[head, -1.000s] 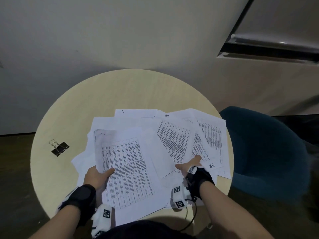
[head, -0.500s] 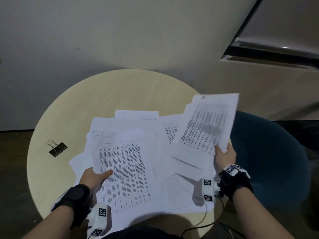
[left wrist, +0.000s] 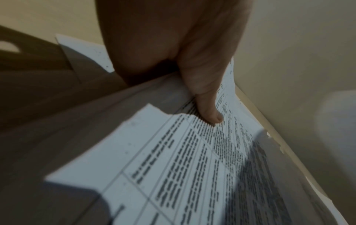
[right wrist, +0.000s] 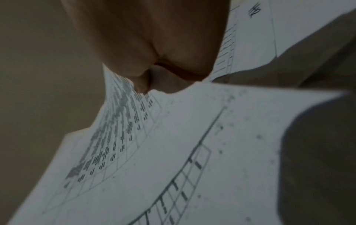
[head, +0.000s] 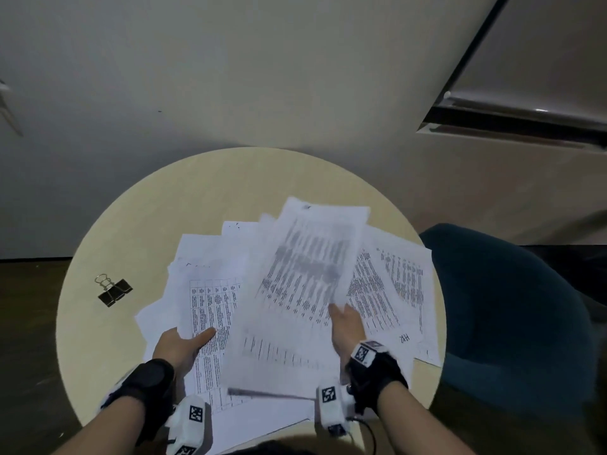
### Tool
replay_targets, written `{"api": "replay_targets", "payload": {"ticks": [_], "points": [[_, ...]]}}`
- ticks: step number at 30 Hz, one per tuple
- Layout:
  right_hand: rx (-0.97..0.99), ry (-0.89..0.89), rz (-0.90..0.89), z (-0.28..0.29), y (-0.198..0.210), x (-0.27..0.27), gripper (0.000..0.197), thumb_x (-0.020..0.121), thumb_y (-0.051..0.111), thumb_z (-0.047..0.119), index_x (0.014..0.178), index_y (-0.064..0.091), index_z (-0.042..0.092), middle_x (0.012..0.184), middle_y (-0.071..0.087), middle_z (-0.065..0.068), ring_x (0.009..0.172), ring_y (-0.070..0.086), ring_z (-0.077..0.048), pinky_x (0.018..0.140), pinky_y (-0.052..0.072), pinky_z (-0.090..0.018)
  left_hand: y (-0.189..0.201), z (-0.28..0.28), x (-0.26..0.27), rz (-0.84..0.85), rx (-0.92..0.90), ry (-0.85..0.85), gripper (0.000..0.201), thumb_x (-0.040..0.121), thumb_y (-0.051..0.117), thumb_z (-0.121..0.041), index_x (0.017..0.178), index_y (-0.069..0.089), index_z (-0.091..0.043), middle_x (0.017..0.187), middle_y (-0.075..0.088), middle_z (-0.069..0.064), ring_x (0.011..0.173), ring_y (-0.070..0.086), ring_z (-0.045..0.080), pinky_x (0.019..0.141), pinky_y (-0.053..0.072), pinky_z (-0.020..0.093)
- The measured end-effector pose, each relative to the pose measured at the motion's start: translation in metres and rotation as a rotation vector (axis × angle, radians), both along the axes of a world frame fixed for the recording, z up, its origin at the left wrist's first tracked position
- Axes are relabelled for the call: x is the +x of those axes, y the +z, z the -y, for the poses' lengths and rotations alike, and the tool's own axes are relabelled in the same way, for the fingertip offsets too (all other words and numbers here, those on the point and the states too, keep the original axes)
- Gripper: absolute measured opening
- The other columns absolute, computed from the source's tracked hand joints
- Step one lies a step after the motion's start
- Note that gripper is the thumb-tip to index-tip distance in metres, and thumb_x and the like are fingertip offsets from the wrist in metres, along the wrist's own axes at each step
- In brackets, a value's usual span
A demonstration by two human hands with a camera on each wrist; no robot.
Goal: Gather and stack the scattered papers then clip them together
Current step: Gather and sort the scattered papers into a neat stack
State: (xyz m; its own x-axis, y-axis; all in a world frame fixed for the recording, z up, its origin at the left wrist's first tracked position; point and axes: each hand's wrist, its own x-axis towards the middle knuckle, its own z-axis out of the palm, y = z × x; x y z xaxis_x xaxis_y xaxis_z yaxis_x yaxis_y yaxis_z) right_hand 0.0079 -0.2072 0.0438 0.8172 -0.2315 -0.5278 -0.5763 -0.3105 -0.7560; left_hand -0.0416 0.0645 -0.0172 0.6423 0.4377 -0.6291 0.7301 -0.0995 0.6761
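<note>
Right hand [head: 345,326] grasped a lifted sheet [head: 305,290] over the papers [head: 394,290]. Left hand [head: 179,348] pinched the stack [head: 210,310] at the table's [head: 230,178] near edge.

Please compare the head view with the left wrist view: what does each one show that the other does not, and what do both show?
Only the head view shows the binder clip lying alone on the round table, the right hand holding a lifted sheet, the sheets spread toward the blue chair, and both wrist straps.

Only the left wrist view shows the thumb close up, pressed on the print, and the paper's edge curling upward beside it.

Both show the left hand gripping the printed table sheet, with more paper underneath.
</note>
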Motion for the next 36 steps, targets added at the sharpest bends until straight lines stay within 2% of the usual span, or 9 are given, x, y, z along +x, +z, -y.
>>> {"api": "replay_targets", "payload": {"ticks": [2, 5, 9, 16, 20, 23, 27, 31, 36], "points": [[-0.066, 0.149, -0.033, -0.008, -0.015, -0.006, 0.035, 0.102, 0.038, 0.019, 0.128, 0.053, -0.001, 0.087, 0.06, -0.005, 0.077, 0.057, -0.021, 0.074, 0.043, -0.031, -0.003, 0.001, -0.002, 0.031, -0.027, 0.034, 0.053, 0.084, 0.07, -0.037, 0.072, 0.058, 0.013, 0.058, 0.059, 0.019, 0.056, 0.056, 0.029, 0.06, 0.04, 0.033], [-0.066, 0.301, -0.11, -0.011, -0.028, -0.014, 0.045, 0.1, 0.045, 0.032, 0.128, 0.052, -0.002, 0.116, 0.063, -0.018, 0.106, 0.061, -0.029, 0.094, 0.046, -0.036, -0.01, 0.003, -0.005, 0.091, -0.069, 0.111, 0.071, 0.082, 0.063, -0.056, 0.102, 0.059, 0.012, 0.096, 0.067, 0.029, 0.089, 0.064, 0.038, 0.081, 0.044, 0.038], [-0.296, 0.405, -0.048, -0.003, -0.041, -0.017, 0.033, 0.089, 0.065, 0.026, 0.068, 0.04, 0.019, 0.063, 0.038, 0.004, 0.054, 0.035, -0.01, 0.054, 0.029, -0.022, -0.01, 0.001, -0.006, 0.096, -0.1, 0.073, 0.039, 0.081, 0.075, -0.029, 0.089, 0.06, 0.006, 0.059, 0.049, 0.003, 0.058, 0.044, 0.021, 0.064, 0.034, 0.029], [-0.413, 0.473, 0.024, 0.01, -0.044, -0.021, 0.051, 0.089, 0.063, 0.012, 0.062, 0.02, 0.017, 0.059, 0.02, 0.002, 0.052, 0.017, -0.013, 0.052, 0.015, -0.024, -0.011, -0.003, -0.005, 0.077, -0.101, 0.029, 0.028, 0.086, 0.07, -0.02, 0.07, 0.053, -0.004, 0.06, 0.054, 0.01, 0.056, 0.046, 0.022, 0.056, 0.034, 0.028], [-0.415, 0.446, 0.03, 0.016, -0.046, -0.018, 0.045, 0.092, 0.057, 0.009, 0.063, 0.023, 0.016, 0.06, 0.024, 0.002, 0.052, 0.022, -0.013, 0.05, 0.017, -0.022, -0.013, -0.004, -0.006, 0.062, -0.152, 0.063, 0.04, 0.08, 0.068, -0.044, 0.072, 0.054, -0.007, 0.063, 0.058, 0.012, 0.06, 0.052, 0.022, 0.064, 0.039, 0.03], [-0.329, 0.605, 0.019, 0.01, -0.046, -0.021, 0.047, 0.087, 0.062, 0.01, 0.059, 0.025, 0.018, 0.055, 0.028, 0.003, 0.049, 0.031, -0.012, 0.049, 0.026, -0.024, -0.009, -0.003, -0.01, 0.036, -0.229, 0.126, 0.049, 0.075, 0.055, -0.053, 0.102, 0.056, -0.012, 0.09, 0.063, 0.01, 0.081, 0.059, 0.025, 0.083, 0.04, 0.037], [-0.319, 0.762, 0.062, -0.003, -0.05, -0.028, 0.048, 0.08, 0.07, 0.033, 0.057, 0.029, 0.021, 0.052, 0.029, 0.005, 0.049, 0.028, -0.01, 0.053, 0.027, -0.027, -0.001, 0.004, -0.014, -0.006, -0.379, 0.136, 0.094, 0.084, 0.059, -0.059, 0.153, 0.007, -0.02, 0.157, 0.026, 0.002, 0.143, 0.028, 0.028, 0.112, 0.021, 0.05], [-0.257, 0.382, 0.16, -0.002, -0.06, -0.02, 0.034, 0.08, 0.067, 0.048, 0.108, 0.063, 0.03, 0.103, 0.067, 0.013, 0.095, 0.062, -0.003, 0.089, 0.053, -0.03, -0.009, 0.001, -0.014, 0.017, -0.161, 0.109, 0.065, 0.082, 0.073, -0.035, 0.134, 0.047, -0.006, 0.135, 0.056, 0.012, 0.111, 0.054, 0.031, 0.096, 0.039, 0.043], [-0.53, 0.262, -0.077, 0.01, -0.06, 0.004, 0.092, 0.075, 0.072, 0.047, 0.147, 0.025, 0.016, 0.146, 0.031, -0.009, 0.134, 0.034, -0.028, 0.107, 0.037, -0.042, -0.014, -0.005, -0.012, 0.005, -0.184, 0.072, 0.055, 0.083, 0.071, -0.036, 0.128, 0.055, -0.009, 0.122, 0.065, 0.011, 0.107, 0.06, 0.036, 0.096, 0.045, 0.048]]}}
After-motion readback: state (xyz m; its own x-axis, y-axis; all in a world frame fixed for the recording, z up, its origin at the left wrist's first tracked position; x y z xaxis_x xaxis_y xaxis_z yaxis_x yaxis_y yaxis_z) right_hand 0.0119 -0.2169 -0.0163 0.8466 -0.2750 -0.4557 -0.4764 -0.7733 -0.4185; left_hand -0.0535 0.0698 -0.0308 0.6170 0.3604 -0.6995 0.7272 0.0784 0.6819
